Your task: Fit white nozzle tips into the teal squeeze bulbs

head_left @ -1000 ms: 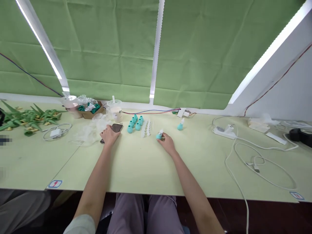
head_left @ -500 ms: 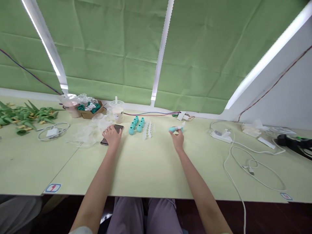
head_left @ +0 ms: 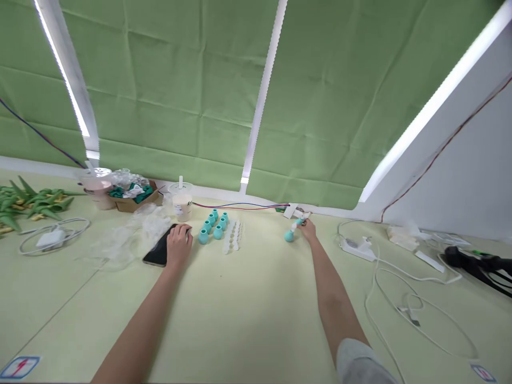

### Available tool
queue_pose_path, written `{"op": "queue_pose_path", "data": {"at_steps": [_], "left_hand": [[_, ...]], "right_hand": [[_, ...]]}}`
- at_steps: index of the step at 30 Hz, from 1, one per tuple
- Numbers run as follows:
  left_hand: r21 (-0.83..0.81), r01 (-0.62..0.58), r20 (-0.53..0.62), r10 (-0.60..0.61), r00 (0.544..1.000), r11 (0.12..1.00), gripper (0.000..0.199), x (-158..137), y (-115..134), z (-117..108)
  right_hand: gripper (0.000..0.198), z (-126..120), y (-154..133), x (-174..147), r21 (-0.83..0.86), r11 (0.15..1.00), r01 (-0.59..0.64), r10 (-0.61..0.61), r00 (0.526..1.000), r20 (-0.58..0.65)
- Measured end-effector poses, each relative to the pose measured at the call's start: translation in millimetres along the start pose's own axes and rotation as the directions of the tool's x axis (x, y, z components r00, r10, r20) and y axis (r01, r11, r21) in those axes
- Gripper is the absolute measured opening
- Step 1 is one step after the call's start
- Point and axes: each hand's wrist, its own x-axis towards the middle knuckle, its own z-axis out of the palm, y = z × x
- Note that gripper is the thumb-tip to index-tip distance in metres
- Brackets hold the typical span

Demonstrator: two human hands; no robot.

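Observation:
My left hand (head_left: 180, 246) rests over the right side of a black smartphone (head_left: 159, 249) lying on the table, its fingers loosely bent and not gripping. Farther right, my right hand (head_left: 308, 230) pinches a small teal piece (head_left: 299, 221) with a whitish bit at its tip; the fingers partly hide it. Just left of that hand sits a round teal bulb (head_left: 288, 236), with a white piece (head_left: 294, 226) between it and the fingers. Between my hands stand two rows of teal bulbs (head_left: 207, 226) with open necks, beside strips of small white parts (head_left: 236, 236).
Crumpled clear plastic (head_left: 132, 234), a lidded cup (head_left: 183, 205), another cup (head_left: 98, 193) and a cardboard box (head_left: 136, 202) are at left. Green plant-like pieces (head_left: 36, 201) lie far left, near a white charger (head_left: 51, 238). A power strip (head_left: 358, 248) and cables (head_left: 378, 298) are at right.
The view has tilted up. My left hand has slid toward the phone's right side, baring more of its screen. My right hand has moved right and back, and a teal bulb now shows left of it.

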Motion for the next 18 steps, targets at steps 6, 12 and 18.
{"op": "queue_pose_path", "data": {"at_steps": [6,12,18], "left_hand": [[-0.014,-0.022,-0.037,0.022,0.999,1.000,0.019,1,-4,4],[-0.035,-0.057,-0.007,0.057,0.998,0.998,0.017,4,-6,4],[-0.030,-0.058,0.026,0.058,0.998,0.998,0.016,4,-4,4]], "right_hand": [[0.028,36,8,24,0.084,0.991,0.101,-0.109,0.989,0.101],[0.032,44,18,32,0.203,0.974,0.104,-0.126,0.987,0.096],[0.039,42,25,26,0.233,0.970,0.069,-0.095,0.990,0.102]]}}
